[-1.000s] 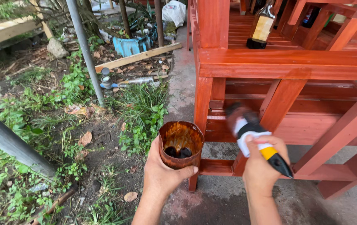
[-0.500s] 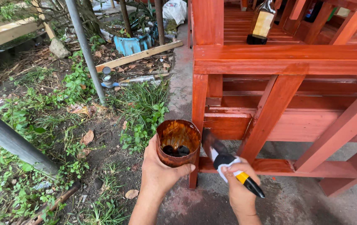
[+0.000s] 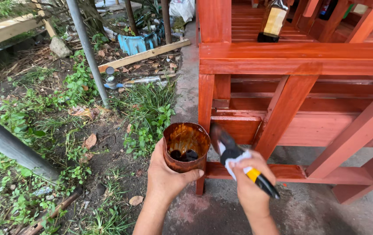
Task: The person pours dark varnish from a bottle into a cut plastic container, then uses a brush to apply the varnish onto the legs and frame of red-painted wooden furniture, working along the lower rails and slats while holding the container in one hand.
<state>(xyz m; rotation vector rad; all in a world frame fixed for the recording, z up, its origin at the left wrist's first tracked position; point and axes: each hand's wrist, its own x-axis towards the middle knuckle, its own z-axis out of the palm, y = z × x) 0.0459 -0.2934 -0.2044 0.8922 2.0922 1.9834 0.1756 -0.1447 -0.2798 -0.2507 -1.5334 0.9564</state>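
Far left: a grey metal pole [image 3: 8, 146] slants across weedy ground with dry leaves. A second, thinner grey pole [image 3: 88, 52] stands further back, near a loose wooden plank [image 3: 145, 55] and a blue tub [image 3: 137, 43] with plants.

Centre: left hand [image 3: 167, 178] wrapped around a stain-smeared cup [image 3: 186, 147], thumb pressed across its lower front, fingers behind. Cup held upright, dark liquid pooled at the bottom, inner walls streaked brown. It sits just in front of the corner leg of the red-stained wooden frame [image 3: 300, 61].

Just right of the cup: right hand [image 3: 251, 187] clamped around a paintbrush [image 3: 232, 152], the grip padded with a white rag [image 3: 239, 160]. Yellow-and-black handle end juts out lower right; bristles dark, blurred, close beside the cup rim and in front of the frame's lower rail.

Upper right: a dark bottle [image 3: 273, 21] with a pale label stands on the frame's slats. Concrete floor beneath.
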